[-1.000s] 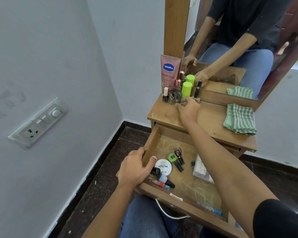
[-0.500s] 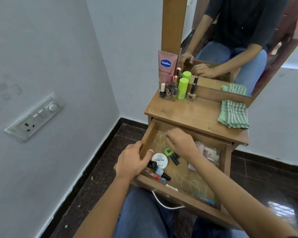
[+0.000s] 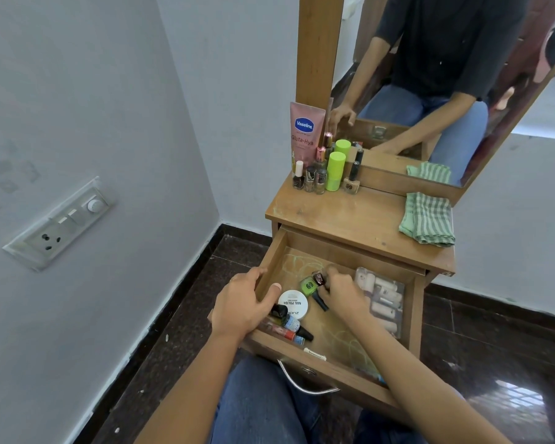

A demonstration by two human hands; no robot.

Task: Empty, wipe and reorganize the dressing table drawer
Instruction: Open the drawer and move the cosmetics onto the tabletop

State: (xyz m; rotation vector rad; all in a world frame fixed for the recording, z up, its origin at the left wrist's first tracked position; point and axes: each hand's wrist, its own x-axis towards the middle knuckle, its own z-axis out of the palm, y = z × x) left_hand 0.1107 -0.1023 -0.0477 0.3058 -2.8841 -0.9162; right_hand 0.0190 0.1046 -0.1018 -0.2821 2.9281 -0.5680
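head | left hand (image 3: 241, 306) grips drawer (image 3: 271, 259) side | right hand (image 3: 343, 293) pinches polish bottles (image 3: 309, 285) inside

Matt wooden drawer (image 3: 271, 251) with shiny metal handle (image 3: 305, 384); striped cloth (image 3: 427, 218); glossy floor tiles (image 3: 494, 347).

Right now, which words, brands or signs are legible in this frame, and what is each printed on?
"Vaseline": pink tube.
"Gluta-Hya": same tube, below the logo.
"NAIL POLISH": white round tin in the drawer, upside down to the camera.
"zudio": same tin.
"S": green bottle in the drawer.
"S": tan square bottle.
Fine print on tube and tin: too small to read.
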